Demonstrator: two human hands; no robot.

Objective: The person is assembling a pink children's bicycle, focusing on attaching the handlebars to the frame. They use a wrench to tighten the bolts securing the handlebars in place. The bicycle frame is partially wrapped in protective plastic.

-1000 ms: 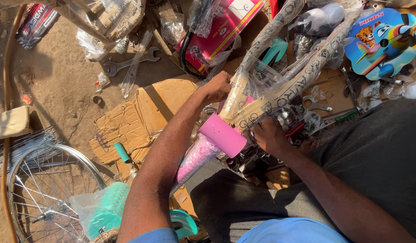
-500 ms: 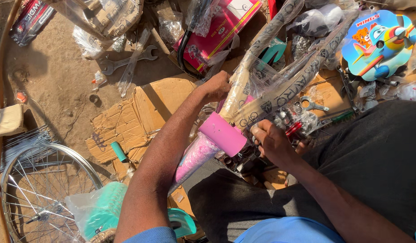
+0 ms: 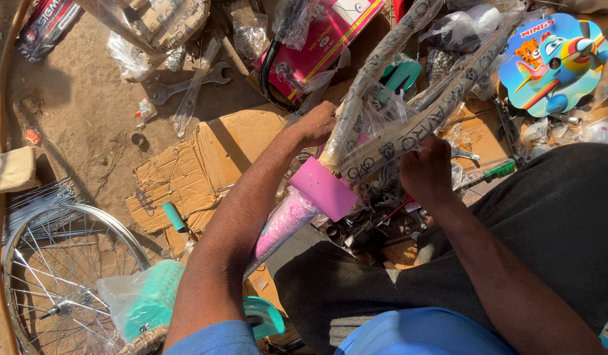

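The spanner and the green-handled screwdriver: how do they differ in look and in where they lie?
The spanner is bare grey metal with an open jaw at each end; the screwdriver has a green plastic handle. The spanner lies on bare dirt, apart from the hands; the screwdriver lies among small parts, close to the right hand. The spanner shows whole; the screwdriver's tip is hidden. Both lie flat, and neither is held.

Left hand (image 3: 315,125) gripping wrapped bike frame (image 3: 409,131) near centre; right hand (image 3: 425,172) on wrapping at three o'clock. Wheel (image 3: 61,276) at eight o'clock, wrench (image 3: 185,84) at eleven.
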